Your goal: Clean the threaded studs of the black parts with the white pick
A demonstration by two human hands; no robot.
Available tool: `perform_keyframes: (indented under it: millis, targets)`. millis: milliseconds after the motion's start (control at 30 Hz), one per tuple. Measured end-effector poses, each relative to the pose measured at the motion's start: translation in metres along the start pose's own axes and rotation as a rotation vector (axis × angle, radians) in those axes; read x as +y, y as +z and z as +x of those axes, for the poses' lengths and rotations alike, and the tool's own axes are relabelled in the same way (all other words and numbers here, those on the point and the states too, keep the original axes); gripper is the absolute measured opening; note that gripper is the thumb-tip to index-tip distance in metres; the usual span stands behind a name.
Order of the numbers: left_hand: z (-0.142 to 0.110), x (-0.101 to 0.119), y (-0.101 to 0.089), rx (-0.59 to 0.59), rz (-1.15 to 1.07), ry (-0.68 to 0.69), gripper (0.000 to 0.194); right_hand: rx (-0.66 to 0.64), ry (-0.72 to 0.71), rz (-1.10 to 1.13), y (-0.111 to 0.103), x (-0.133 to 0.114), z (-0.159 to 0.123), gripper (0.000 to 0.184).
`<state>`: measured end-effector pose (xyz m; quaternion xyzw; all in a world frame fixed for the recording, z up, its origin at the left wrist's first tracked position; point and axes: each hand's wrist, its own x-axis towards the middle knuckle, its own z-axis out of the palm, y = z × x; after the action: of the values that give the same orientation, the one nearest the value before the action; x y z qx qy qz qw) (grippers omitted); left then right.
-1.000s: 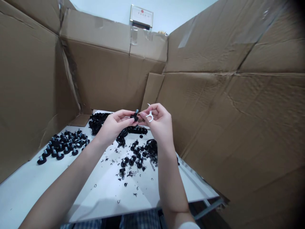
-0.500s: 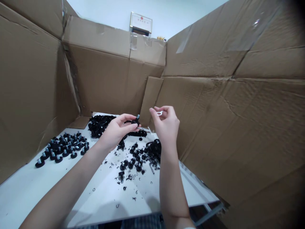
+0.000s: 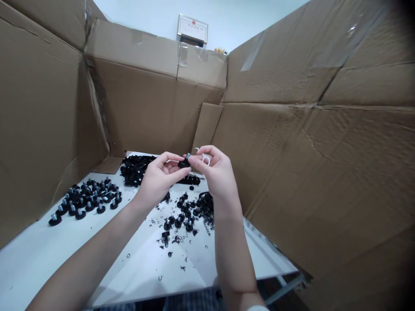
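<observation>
Pinched in my left hand (image 3: 162,170) is a screw-in levelling foot (image 3: 184,163), with a black round base and a metal threaded stud pointing up. My right hand (image 3: 215,168) is closed around a small white tool (image 3: 205,159) with a curved, loop-like end. Its thumb and fingertips meet the foot near the stud; the tool's other end is partly hidden by the fingers. Both hands are above the table, over the black parts. More levelling feet (image 3: 89,196) stand studs-up in a group at the left.
A heap of black parts (image 3: 134,168) lies at the back. Loose black feet (image 3: 183,214) and dark curly trimmings (image 3: 207,207) are scattered mid-table, with small rings and scraps on the white tabletop (image 3: 142,268). Cardboard walls (image 3: 145,108) surround the back and sides.
My right hand drew away to the right with the white tool, then came back to the foot. My left hand kept hold of the foot, which tilted slightly.
</observation>
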<state>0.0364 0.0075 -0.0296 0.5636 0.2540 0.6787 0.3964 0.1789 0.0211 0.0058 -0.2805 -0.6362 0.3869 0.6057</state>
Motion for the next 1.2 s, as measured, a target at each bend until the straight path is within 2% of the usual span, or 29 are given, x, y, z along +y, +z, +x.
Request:
perform_keyframes:
  millis: [267,400,600,733,833,933,1033,1100,1200]
  targets:
    - [-0.002,0.006,0.001,0.010,-0.021,0.000,0.024,0.075,-0.064,-0.010,0.009,-0.001,-0.006,0.028]
    - [0.000,0.011,-0.002,-0.029,-0.193,-0.074,0.022,0.162,-0.125,-0.109,0.011,0.002,-0.004,0.026]
    - [0.000,0.022,-0.004,-0.121,-0.380,-0.203,0.012,0.333,-0.183,-0.167,-0.004,0.005,0.007,0.030]
    - [0.001,0.025,-0.006,-0.097,-0.433,-0.275,0.011,0.467,-0.238,-0.313,-0.017,0.007,0.010,0.030]
    - [0.003,0.024,-0.006,-0.078,-0.464,-0.317,0.011,0.531,-0.288,-0.396,-0.020,0.007,0.009,0.023]
    - [0.004,0.022,-0.006,-0.071,-0.492,-0.356,0.013,0.502,-0.342,-0.358,-0.016,0.006,0.007,0.016]
    - [0.004,0.021,-0.005,-0.065,-0.511,-0.390,0.015,0.373,-0.356,-0.255,-0.008,0.002,0.002,0.012]
    - [0.003,0.021,-0.005,-0.082,-0.534,-0.409,0.009,0.279,-0.342,-0.204,-0.004,-0.002,-0.002,0.016]
    - [0.002,0.023,-0.003,-0.102,-0.576,-0.445,0.018,0.176,-0.360,-0.155,0.001,-0.009,-0.009,0.024]
